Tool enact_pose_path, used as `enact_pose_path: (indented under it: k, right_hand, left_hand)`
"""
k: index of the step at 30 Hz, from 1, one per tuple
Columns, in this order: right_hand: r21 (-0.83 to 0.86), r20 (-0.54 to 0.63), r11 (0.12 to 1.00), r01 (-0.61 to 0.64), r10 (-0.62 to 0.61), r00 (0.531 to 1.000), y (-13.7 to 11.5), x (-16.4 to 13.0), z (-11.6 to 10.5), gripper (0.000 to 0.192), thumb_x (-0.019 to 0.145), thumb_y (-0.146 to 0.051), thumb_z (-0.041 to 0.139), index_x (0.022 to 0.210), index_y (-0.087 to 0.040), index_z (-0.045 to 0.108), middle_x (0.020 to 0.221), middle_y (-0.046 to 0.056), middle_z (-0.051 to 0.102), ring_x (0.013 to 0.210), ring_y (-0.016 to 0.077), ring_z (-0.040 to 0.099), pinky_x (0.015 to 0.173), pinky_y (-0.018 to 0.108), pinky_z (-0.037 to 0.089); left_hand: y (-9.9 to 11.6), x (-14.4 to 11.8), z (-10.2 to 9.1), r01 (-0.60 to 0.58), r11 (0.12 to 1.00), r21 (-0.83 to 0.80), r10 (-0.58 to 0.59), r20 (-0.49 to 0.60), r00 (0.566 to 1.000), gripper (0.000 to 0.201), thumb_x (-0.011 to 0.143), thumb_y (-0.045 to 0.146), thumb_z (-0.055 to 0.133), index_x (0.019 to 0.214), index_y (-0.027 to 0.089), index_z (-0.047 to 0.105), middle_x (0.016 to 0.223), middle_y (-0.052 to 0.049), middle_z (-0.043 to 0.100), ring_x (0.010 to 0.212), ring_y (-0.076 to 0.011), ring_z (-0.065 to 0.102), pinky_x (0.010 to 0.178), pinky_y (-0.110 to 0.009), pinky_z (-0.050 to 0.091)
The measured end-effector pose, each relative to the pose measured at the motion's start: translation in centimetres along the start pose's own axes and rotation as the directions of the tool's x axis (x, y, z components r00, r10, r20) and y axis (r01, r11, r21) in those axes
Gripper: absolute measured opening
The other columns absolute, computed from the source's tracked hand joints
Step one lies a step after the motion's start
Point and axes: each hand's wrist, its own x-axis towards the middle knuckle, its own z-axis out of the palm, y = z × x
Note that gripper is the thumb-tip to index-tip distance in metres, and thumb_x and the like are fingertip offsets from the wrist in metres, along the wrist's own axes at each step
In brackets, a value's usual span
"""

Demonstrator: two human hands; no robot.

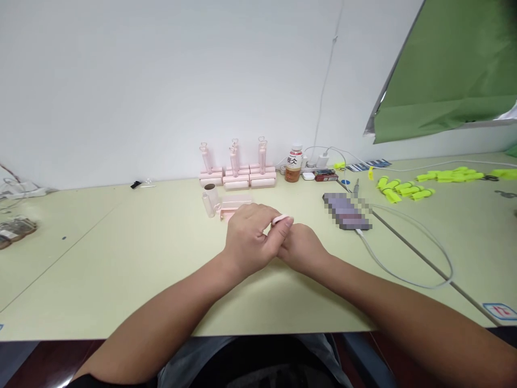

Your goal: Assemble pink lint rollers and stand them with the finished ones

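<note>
While both hands meet over the pale green counter (121, 258), the left hand (248, 240) is curled with its fingers pinching a small pink piece (281, 219), and the right hand (302, 250) is closed against it from beneath, its fingertips hidden behind the left, so how much of the piece it grips cannot be told. That pink piece sits at the very top of the joined fingers, just past the left hand's fingertips and directly above the right hand's knuckles. Judging by the hold, the work is a fine fitting or pressing job, and it would go best with both wrists braced low near the counter, the pinch kept near the piece's ends, and the force applied squarely so the small part does not twist or slip out. Just beyond the left hand lie a clear tube (208, 205), a dark-ended roll (211, 193) and a pink base part (233, 206); farther beyond stands a row of assembled pink rollers (237, 175). Beyond the right hand, to its outer side, lies a phone (346, 210) on a white cable (407, 258).
</note>
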Motion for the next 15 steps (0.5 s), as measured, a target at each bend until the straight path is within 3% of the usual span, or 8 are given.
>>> enact_pose_path:
  k: [2,5,8,11,13,15]
  right_hand:
    - [0.014,-0.008,1.000,-0.016,0.016,1.000,0.0,0.1,-0.1,0.033,0.093,-0.043,0.046,0.088,-0.018,0.068,0.080,0.007,0.071,0.068,0.0200,0.062,0.053,0.027,0.024]
    - [0.051,0.001,0.996,-0.072,0.072,0.997,0.3,0.2,-0.4,0.036,0.090,-0.048,0.049,0.077,-0.020,0.067,0.067,0.005,0.067,0.059,0.0181,0.057,0.051,0.027,0.024]
    - [0.118,-0.001,0.983,-0.139,0.140,0.990,0.8,0.4,-0.7,0.046,0.087,-0.058,0.051,0.064,-0.020,0.064,0.056,0.003,0.061,0.052,0.0160,0.051,0.049,0.027,0.023]
    - [0.184,-0.069,0.973,-0.137,0.152,0.986,1.4,0.5,-0.9,0.054,0.088,-0.063,0.047,0.060,-0.019,0.061,0.054,0.003,0.060,0.052,0.0150,0.050,0.049,0.027,0.024]
    - [0.214,-0.102,0.972,-0.096,0.120,0.988,1.7,0.6,-0.8,0.057,0.090,-0.063,0.044,0.058,-0.019,0.060,0.053,0.003,0.058,0.051,0.0146,0.049,0.050,0.028,0.025]
    - [0.261,-0.141,0.964,-0.055,0.094,0.986,1.9,0.5,-0.6,0.057,0.091,-0.061,0.044,0.056,-0.018,0.059,0.053,0.003,0.058,0.052,0.0148,0.051,0.052,0.028,0.027]
  left_hand:
    - [-0.4,0.0,0.1,0.044,0.998,-0.037,-0.042,0.049,0.998,0.018,0.091,0.030,0.056,0.079,0.019,0.064,0.075,-0.002,0.071,0.073,-0.0155,0.065,0.070,-0.030,0.049]
    - [-1.1,-0.4,-0.5,0.112,0.992,-0.062,-0.093,0.249,0.964,0.025,0.088,0.041,0.062,0.102,0.020,0.063,0.095,-0.005,0.071,0.087,-0.0181,0.065,0.076,-0.032,0.051]
    - [-1.7,-1.5,-1.2,0.168,0.980,0.109,-0.199,0.466,0.862,0.051,0.080,0.055,0.067,0.117,0.021,0.057,0.109,-0.008,0.067,0.099,-0.0249,0.062,0.081,-0.038,0.050]
    - [-2.0,-2.8,-1.1,0.171,0.936,0.308,-0.330,0.598,0.730,0.056,0.076,0.058,0.068,0.116,0.020,0.056,0.104,-0.008,0.066,0.094,-0.0276,0.062,0.075,-0.039,0.050]
    - [-2.0,-3.2,-0.8,0.128,0.911,0.391,-0.363,0.618,0.698,0.049,0.080,0.051,0.066,0.116,0.019,0.055,0.101,-0.008,0.065,0.092,-0.0275,0.062,0.073,-0.039,0.050]
    - [-2.1,-3.0,-0.4,0.062,0.898,0.435,-0.352,0.627,0.696,0.043,0.082,0.045,0.063,0.116,0.019,0.055,0.102,-0.008,0.065,0.092,-0.0270,0.062,0.073,-0.038,0.050]
